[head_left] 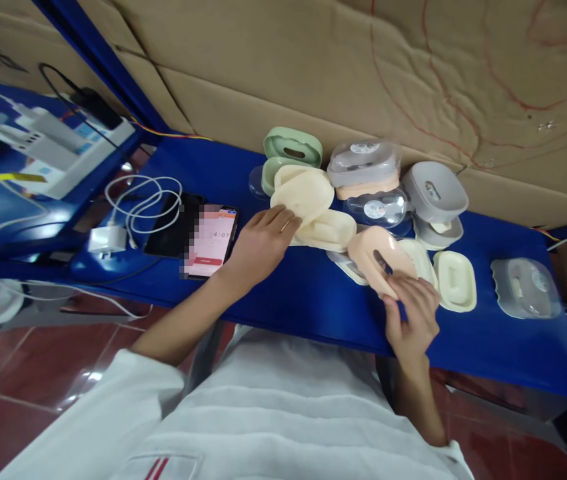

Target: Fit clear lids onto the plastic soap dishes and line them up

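My left hand [266,243] has its fingers closed over the near edge of a cream soap dish part [306,190]; its thumb is hidden. Right beside those fingertips lies another cream dish [330,230]. In my right hand [413,310] is a peach soap dish part [376,257] with a dark slot, tilted and pinched at its near end. Partly beneath the peach piece are a clear lid [346,265] and a pale cream tray [420,260]. A separate cream tray [456,281] lies to the right of it.
Green dish parts [293,147], clear stickered lids [363,160] and grey dish parts [436,190] stand along the cardboard wall [283,80]. Another clear lid [526,288] lies far right. A lit phone [210,241], white charger [106,240] with cable and power strip [80,157] occupy the left.
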Tool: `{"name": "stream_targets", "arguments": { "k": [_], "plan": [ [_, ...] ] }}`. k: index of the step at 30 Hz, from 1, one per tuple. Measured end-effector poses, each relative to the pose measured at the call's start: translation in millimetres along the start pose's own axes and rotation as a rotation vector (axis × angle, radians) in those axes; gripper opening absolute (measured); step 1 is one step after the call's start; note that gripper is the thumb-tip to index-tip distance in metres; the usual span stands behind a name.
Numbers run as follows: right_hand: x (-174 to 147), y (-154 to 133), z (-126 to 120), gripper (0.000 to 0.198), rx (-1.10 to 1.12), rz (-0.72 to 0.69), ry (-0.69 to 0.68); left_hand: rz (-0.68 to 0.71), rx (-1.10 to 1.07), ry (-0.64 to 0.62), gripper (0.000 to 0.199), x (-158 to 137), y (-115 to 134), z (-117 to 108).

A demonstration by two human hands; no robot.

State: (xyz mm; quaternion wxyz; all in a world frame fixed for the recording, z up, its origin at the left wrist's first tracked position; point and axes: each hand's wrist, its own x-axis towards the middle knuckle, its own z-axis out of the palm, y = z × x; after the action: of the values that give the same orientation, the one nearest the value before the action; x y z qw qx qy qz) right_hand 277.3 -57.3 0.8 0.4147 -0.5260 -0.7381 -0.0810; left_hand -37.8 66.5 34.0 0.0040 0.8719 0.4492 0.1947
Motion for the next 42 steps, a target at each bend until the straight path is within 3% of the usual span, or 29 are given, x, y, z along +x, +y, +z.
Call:
{"name": "stream_targets", "arguments": {
  "k": [2, 5, 9, 13, 15, 18, 21, 26, 33, 37, 39, 42],
  "plan": [
    [-1.5, -1.1, 3.4, 0.041, 0.039, 0.009, 0.003, 0.014, -0.053, 0.086, 0.032, -4.8, -3.4, 0.2],
    [-1.7, 1.9, 4.9, 0.037, 0.071, 0.055, 0.042, 0.055, -0.167, 0.217, 0.030, -34.3, -0.4, -10.7],
    [0.6, 3.2, 5.7, 0.033, 0.103, 0.052, 0.054, 0.089, -0.339, 0.126, 0.037, -88.6, 13.5, -20.0],
    [2.9, -4.8, 6.4, 0.036, 0.167, -0.043, -0.049, 0.088, -0.429, 0.006, 0.038, -122.3, 26.9, -0.5],
    [2.6, -11.3, 6.9, 0.036, 0.185, -0.098, -0.156, 0.051, -0.416, 0.040, 0.050, -127.6, 29.5, 14.2],
    [-0.4, -22.9, 9.8, 0.038, 0.212, -0.160, -0.312, -0.004, -0.351, 0.189, 0.070, -126.7, 29.5, 29.9],
    [-3.6, -34.3, 15.9, 0.039, 0.238, -0.197, -0.376, 0.055, -0.269, 0.205, 0.074, -121.6, 28.8, 33.2],
    [-2.2, -44.9, 28.1, 0.044, 0.204, -0.220, -0.507, 0.125, -0.281, 0.053, 0.061, -114.2, 30.4, 25.3],
    [-5.9, -46.8, 34.9, 0.045, 0.119, -0.360, -0.567, 0.072, -0.243, 0.171, 0.025, -115.7, 30.1, 25.7],
    [35.1, -33.3, 18.9, 0.040, 0.082, -0.521, -0.554, 0.082, -0.230, 0.151, 0.022, -113.7, 31.1, 25.8],
    [82.4, -20.4, 9.2, 0.039, 0.037, -0.528, -0.465, 0.076, -0.242, 0.149, 0.023, -112.8, 31.4, 26.5],
    [168.3, 2.2, 6.7, 0.043, -0.078, -0.401, -0.435, 0.065, -0.255, 0.142, 0.022, -112.8, 30.9, 28.7]
  ]
}}
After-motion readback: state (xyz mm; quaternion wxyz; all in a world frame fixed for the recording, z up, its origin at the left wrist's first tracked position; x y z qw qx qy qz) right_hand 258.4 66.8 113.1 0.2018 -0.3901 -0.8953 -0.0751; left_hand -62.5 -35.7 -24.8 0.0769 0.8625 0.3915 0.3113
